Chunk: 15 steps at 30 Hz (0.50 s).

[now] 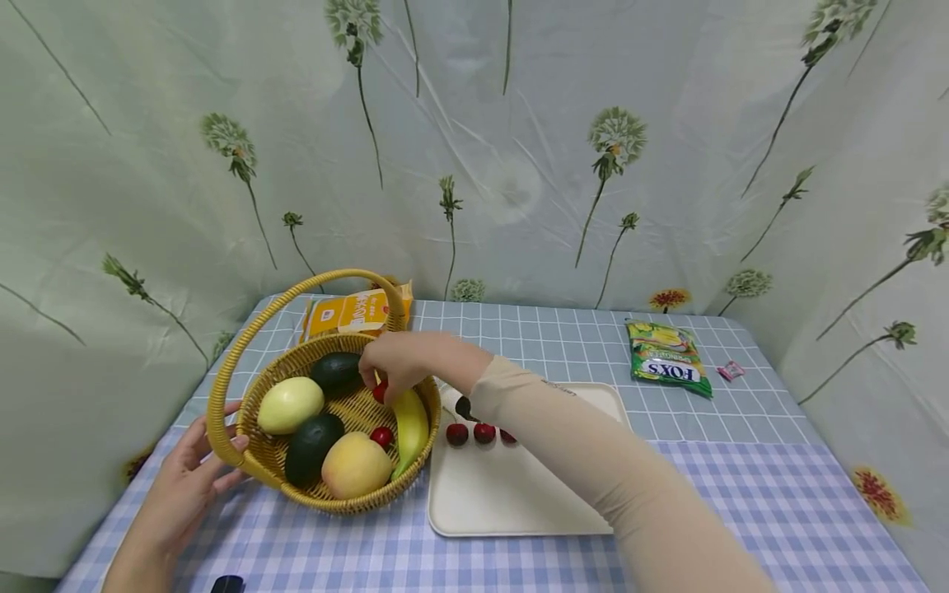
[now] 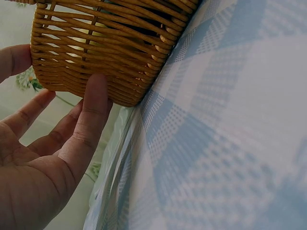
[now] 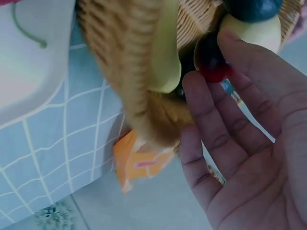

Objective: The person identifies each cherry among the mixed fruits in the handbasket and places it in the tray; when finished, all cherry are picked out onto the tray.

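Observation:
My right hand (image 1: 396, 362) is inside the wicker basket (image 1: 348, 504) on the tabletop, pinching a dark red cherry (image 3: 214, 62) between thumb and forefinger. Around it in the basket lie a yellow banana (image 1: 411, 428), another cherry (image 1: 381, 436), a peach (image 1: 357, 466), a pale yellow-green fruit (image 1: 291, 405) and two dark green avocados (image 1: 315, 449). With spread fingers, my left hand (image 1: 189, 478) touches the basket's left side; the left wrist view shows its fingertips against the weave (image 2: 120, 62). Several cherries (image 1: 484, 433) sit on a white tray (image 1: 519, 502), some hidden by my right sleeve.
An orange packet (image 1: 344, 314) lies behind the basket. A green FOX'S bag (image 1: 669, 357) and a small pink wrapper (image 1: 730, 371) are at the back right. The basket's tall handle (image 1: 222, 379) arches over its left side. A black object (image 1: 227, 584) is at the front edge.

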Available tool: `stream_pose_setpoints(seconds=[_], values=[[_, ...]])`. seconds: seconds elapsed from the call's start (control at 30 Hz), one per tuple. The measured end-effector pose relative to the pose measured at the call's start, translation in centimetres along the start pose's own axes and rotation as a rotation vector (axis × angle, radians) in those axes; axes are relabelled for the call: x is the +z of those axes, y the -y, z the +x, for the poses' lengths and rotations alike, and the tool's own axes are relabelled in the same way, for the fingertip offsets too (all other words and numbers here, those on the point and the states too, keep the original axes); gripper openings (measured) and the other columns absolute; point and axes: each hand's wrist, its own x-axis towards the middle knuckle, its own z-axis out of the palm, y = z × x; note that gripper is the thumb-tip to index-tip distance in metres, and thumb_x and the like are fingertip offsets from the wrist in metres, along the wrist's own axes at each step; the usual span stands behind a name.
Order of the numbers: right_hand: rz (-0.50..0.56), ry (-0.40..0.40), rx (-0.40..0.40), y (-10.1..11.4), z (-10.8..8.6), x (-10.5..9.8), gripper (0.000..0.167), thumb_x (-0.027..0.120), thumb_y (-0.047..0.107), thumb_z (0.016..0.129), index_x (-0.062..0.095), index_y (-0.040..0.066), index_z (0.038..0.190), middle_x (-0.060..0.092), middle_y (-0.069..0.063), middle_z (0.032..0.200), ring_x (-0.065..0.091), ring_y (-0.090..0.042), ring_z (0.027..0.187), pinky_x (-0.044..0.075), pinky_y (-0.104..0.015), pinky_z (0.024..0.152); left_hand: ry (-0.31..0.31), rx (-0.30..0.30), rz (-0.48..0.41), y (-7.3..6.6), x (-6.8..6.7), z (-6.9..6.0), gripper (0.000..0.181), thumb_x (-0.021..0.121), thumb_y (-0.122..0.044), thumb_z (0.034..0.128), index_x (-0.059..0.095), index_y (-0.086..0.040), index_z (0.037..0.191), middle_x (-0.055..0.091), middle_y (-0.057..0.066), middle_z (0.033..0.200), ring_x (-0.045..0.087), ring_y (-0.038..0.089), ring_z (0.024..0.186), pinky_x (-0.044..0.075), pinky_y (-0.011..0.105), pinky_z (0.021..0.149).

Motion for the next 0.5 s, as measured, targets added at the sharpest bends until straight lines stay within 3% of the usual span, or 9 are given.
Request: stream_pose_setpoints(seconds=[0.33, 0.5], values=[[0.253, -0.095, -0.048, -2.7, -3.8, 0.2, 0.018, 0.082, 0.016, 0.097, 0.072, 0.010, 0.110, 0.070, -0.001, 0.102, 0.062, -0.013, 0.092, 0.053, -0.020, 0.082, 0.024, 0.032, -0.039, 0.0, -0.1, 0.1, 0.054, 0.056, -0.005, 0.1111, 0.045, -0.026, 0.159, 0.058, -0.020, 0.128, 0.064, -0.007, 0.112, 0.064, 0.028, 0.076], [0.292, -0.126, -0.038, -4.0, -5.5, 0.6, 0.019, 0.083, 0.012, 0.096, 0.074, 0.010, 0.112, 0.074, -0.002, 0.106, 0.069, -0.014, 0.096, 0.057, -0.021, 0.086, 0.017, 0.011, -0.037, 0.0, -0.1, 0.0, 0.054, 0.056, -0.006, 0.1113, 0.043, -0.027, 0.160, 0.057, -0.020, 0.128, 0.064, -0.008, 0.111, 0.064, 0.028, 0.076]])
